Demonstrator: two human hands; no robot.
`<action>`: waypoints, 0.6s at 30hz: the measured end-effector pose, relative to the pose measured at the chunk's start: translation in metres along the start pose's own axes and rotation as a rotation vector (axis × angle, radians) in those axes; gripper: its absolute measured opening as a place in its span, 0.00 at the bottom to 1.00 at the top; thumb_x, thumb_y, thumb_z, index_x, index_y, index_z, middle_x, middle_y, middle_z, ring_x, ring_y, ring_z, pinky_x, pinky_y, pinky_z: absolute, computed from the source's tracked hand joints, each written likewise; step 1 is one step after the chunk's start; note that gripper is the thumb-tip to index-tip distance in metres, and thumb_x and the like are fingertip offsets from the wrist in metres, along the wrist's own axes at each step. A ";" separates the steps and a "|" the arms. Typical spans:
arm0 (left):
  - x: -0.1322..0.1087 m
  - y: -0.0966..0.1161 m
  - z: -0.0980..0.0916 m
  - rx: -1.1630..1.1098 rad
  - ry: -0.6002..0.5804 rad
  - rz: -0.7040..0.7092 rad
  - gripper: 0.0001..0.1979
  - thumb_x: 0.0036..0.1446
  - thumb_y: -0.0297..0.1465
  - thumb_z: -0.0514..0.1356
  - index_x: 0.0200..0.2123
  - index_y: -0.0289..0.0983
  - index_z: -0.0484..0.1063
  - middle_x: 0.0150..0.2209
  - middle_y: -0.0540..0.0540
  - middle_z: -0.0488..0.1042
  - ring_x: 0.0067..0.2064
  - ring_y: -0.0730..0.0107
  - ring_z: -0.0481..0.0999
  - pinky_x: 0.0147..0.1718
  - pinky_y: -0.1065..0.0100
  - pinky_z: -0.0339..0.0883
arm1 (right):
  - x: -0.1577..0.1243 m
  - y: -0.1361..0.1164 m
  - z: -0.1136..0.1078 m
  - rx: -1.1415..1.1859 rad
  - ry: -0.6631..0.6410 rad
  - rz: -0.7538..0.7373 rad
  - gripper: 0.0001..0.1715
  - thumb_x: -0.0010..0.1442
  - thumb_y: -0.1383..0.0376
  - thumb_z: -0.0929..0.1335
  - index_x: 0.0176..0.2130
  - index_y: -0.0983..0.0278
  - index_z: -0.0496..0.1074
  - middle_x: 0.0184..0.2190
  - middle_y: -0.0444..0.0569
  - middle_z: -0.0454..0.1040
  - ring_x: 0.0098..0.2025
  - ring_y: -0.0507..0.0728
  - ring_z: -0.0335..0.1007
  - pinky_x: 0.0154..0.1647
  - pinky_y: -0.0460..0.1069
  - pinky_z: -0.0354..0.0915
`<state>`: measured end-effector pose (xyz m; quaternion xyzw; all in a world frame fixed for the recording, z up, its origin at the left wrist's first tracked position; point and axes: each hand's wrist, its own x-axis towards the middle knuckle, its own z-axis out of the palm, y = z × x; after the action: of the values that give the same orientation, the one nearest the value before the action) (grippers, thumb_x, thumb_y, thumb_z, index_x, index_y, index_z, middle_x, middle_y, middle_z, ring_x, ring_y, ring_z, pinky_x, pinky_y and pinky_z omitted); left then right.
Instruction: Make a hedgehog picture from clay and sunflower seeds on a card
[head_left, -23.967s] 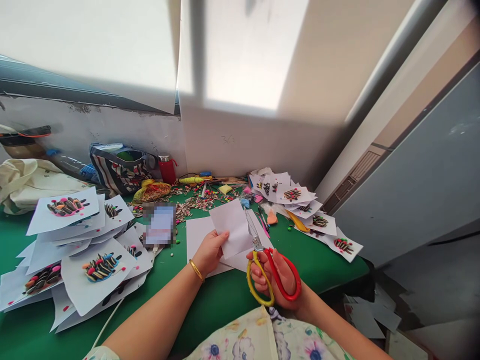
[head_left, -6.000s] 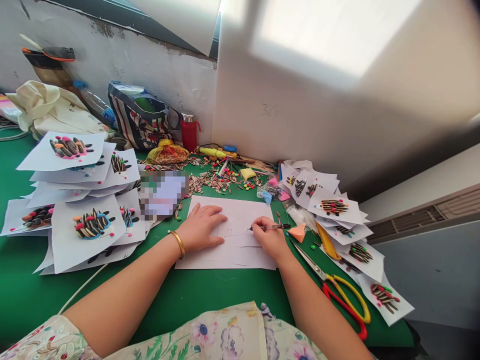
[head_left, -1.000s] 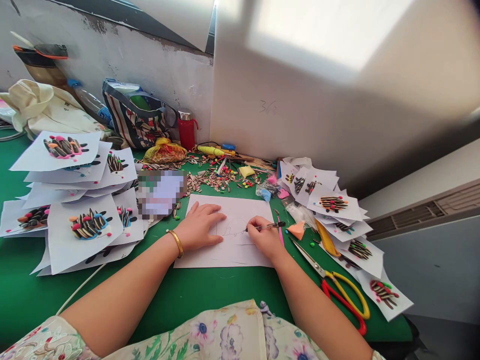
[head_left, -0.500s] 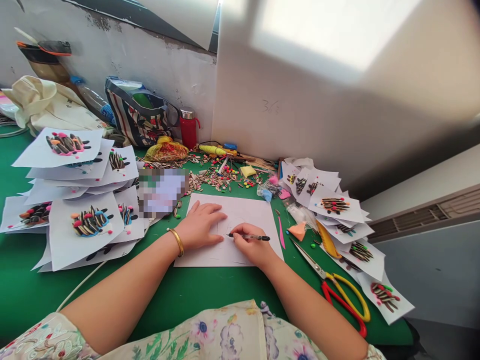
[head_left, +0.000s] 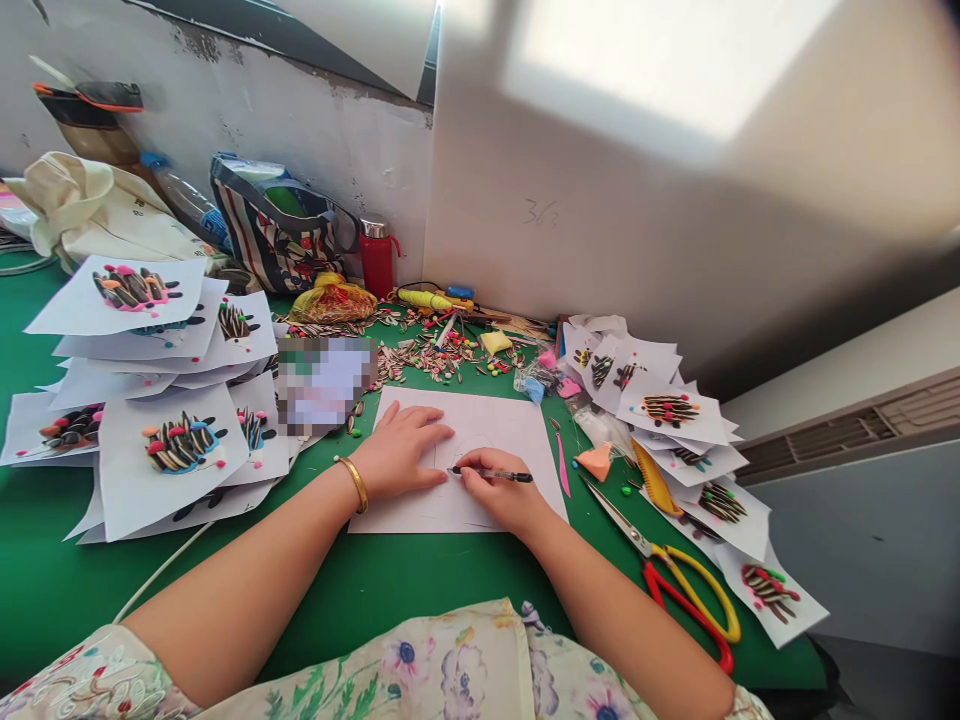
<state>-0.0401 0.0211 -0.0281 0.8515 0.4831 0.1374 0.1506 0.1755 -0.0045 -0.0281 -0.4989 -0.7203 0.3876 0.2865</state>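
A white sheet of paper (head_left: 405, 515) lies on the green table in front of me, with faint pen lines on it. My left hand (head_left: 405, 452) rests flat on its left half, fingers spread, a gold bangle at the wrist. In my right hand (head_left: 504, 490) is a slim black pen (head_left: 514, 476), pinched between thumb and fingers, its tip on or close to the paper near my left thumb. Right of the sheet lie a pink modelling tool (head_left: 562, 465) and a lump of orange clay (head_left: 596, 462).
Large scissors (head_left: 652, 560) with red and yellow handles lie at right, beside a yellow cutter (head_left: 655, 482). Cards with seed-and-clay pictures stack up at left (head_left: 124, 500) and right (head_left: 720, 462). Loose seeds (head_left: 420, 355), a red flask (head_left: 377, 262) and a striped bag (head_left: 274, 235) are behind.
My right hand and the pen have shifted slightly to the left over the paper. My left hand stays in place.
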 end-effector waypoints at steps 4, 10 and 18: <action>0.000 0.000 0.000 0.000 -0.001 0.002 0.30 0.48 0.45 0.66 0.55 0.47 0.69 0.62 0.41 0.63 0.64 0.49 0.58 0.65 0.41 0.35 | 0.000 -0.001 -0.001 -0.003 -0.003 -0.007 0.09 0.58 0.63 0.66 0.37 0.59 0.77 0.35 0.44 0.79 0.35 0.54 0.73 0.36 0.48 0.66; 0.000 0.000 0.000 -0.012 0.007 0.000 0.30 0.47 0.45 0.66 0.55 0.47 0.70 0.62 0.42 0.63 0.64 0.49 0.59 0.65 0.41 0.36 | 0.001 -0.002 0.000 -0.011 -0.006 -0.012 0.10 0.58 0.63 0.66 0.37 0.59 0.77 0.34 0.44 0.79 0.34 0.54 0.73 0.36 0.48 0.66; 0.000 0.000 -0.001 -0.011 -0.014 -0.010 0.30 0.48 0.45 0.66 0.56 0.48 0.69 0.63 0.42 0.63 0.64 0.49 0.58 0.65 0.40 0.35 | 0.002 0.000 -0.005 0.067 0.104 0.020 0.09 0.57 0.63 0.65 0.35 0.61 0.76 0.32 0.45 0.78 0.32 0.54 0.71 0.35 0.48 0.66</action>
<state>-0.0401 0.0215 -0.0273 0.8491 0.4856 0.1334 0.1593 0.1788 -0.0011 -0.0258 -0.5155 -0.6861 0.3879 0.3362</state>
